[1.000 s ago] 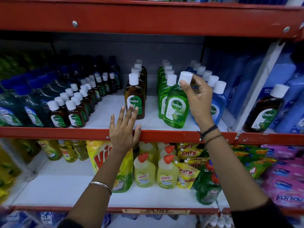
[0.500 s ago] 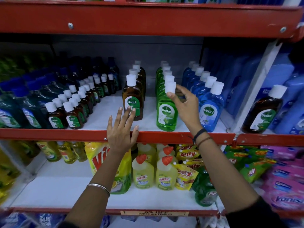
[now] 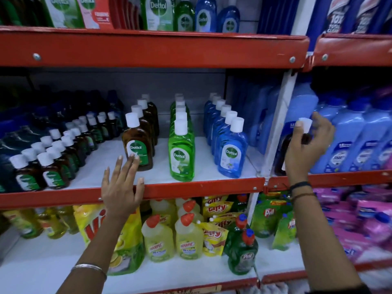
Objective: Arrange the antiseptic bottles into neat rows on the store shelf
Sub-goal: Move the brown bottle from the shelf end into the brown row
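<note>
Right hand (image 3: 308, 145) pinches the white cap of a brown antiseptic bottle (image 3: 283, 153) in the next bay, right of the white upright (image 3: 275, 128), fingers curled round the cap, wrist bent up. Bottle stands upright, long axis vertical, cap up, base near the red shelf edge (image 3: 203, 186). Left hand (image 3: 122, 183) lies flat on that edge, fingers spread, tips touching the front brown Dettol bottle (image 3: 137, 145). Green row (image 3: 181, 149) and blue row (image 3: 231, 149) stand upright, running front to back.
</note>
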`<state>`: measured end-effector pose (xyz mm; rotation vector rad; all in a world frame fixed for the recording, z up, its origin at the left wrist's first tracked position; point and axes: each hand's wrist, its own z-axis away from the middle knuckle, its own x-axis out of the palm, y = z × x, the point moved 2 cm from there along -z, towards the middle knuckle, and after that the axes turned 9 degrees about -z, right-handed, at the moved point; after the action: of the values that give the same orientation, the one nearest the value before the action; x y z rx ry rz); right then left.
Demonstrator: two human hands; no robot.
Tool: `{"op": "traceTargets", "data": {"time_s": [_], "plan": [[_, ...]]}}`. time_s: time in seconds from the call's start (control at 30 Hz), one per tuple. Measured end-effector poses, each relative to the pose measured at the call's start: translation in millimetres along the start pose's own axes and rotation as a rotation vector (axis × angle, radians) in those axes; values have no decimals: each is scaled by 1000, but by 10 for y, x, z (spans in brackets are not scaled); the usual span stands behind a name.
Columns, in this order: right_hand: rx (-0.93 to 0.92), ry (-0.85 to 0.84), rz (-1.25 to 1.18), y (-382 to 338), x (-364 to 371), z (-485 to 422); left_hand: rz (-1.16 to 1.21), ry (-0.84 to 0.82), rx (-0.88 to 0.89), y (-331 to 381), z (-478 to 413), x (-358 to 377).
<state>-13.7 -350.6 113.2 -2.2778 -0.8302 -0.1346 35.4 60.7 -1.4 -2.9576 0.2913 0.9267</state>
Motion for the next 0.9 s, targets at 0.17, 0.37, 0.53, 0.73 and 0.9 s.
{"op": "traceTargets", "data": {"time_s": [0.17,0.37,0.53,0.73,0.9], "plan": [[255,-289,59,255,-93,-267,2,-12,-9,8,3,-6],[267,-422,184,263,-150,-447,-3,-21,-21,32,-6,-36],[217,-265,154,71,-195,-363,8,-49,-17,30,-4,-60],[85,-121,181,-413,-165,-236,33,-93,-9,8,-22,-78],[175,-227,132,-840,-10,20,22,-115,-12,-119,-20,-113]]}}
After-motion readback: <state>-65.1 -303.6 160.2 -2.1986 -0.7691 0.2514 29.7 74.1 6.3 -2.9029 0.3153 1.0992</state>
